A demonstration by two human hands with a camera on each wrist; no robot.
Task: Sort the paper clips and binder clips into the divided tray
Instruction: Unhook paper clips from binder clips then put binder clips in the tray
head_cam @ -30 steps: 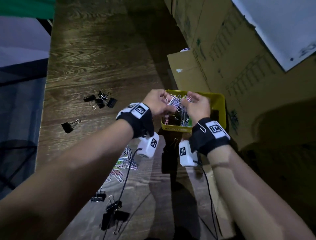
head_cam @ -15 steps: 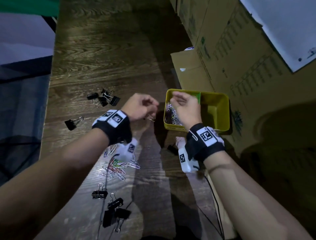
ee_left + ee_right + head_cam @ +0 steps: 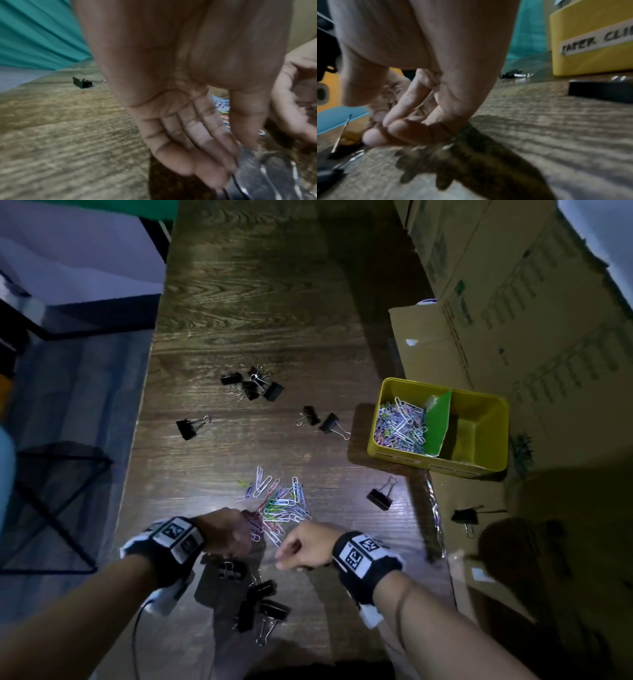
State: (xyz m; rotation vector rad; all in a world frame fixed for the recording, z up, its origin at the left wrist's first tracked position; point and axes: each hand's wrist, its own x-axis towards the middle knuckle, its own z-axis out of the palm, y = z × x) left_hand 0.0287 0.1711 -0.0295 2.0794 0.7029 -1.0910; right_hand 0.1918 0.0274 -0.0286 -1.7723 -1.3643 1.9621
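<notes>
The yellow divided tray (image 3: 486, 402) stands at the right; a green divider (image 3: 438, 422) splits it. Coloured paper clips (image 3: 400, 422) fill its left compartment, and the right one holds nothing. A loose pile of paper clips (image 3: 281, 501) lies on the table's near middle. My left hand (image 3: 227, 534) hovers at the pile's near-left edge, its fingers (image 3: 188, 135) straight and pointing down, holding nothing. My right hand (image 3: 301, 546) is at the pile's near-right edge, its fingers (image 3: 406, 121) loosely curled, with nothing seen in them. The tray (image 3: 590, 27) carries a "PAPER CLI" label (image 3: 597, 42).
Black binder clips lie scattered: a far cluster (image 3: 255, 385), a pair (image 3: 322, 421), one at the left (image 3: 190, 426), one near the tray (image 3: 380, 496), a near group (image 3: 257, 601) below my hands, one on the cardboard (image 3: 466, 517). Cardboard boxes (image 3: 513, 302) line the right.
Both hands have come back from over the tray to the loose paper clip pile near me. The bunch of paper clips they held now lies in the tray's left compartment.
</notes>
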